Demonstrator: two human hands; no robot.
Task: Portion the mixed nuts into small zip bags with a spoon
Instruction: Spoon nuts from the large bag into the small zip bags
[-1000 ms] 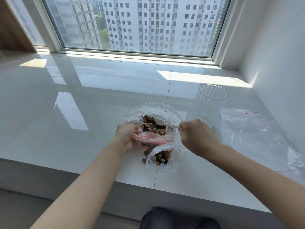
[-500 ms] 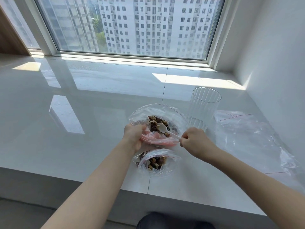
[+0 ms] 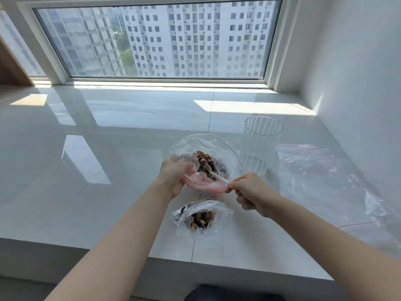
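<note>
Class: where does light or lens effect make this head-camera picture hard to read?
Head view: bright sun patches and window reflections glare on the glossy sill; the window frame bows from wide-angle distortion; the clear cup and empty bags show faintly; the spoon bowl is slightly soft.

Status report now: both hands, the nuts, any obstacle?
Left hand holds big bag open. Right hand grips spoon in nuts. Glass close.

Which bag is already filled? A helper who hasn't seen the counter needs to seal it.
Start at the tall ribbed clear cup near the right wall. Come toward the counter's near edge, past the big open bag that the left hand holds. The small zip bag lies alone there, flat, nuts inside, a red line along its mouth.
</note>
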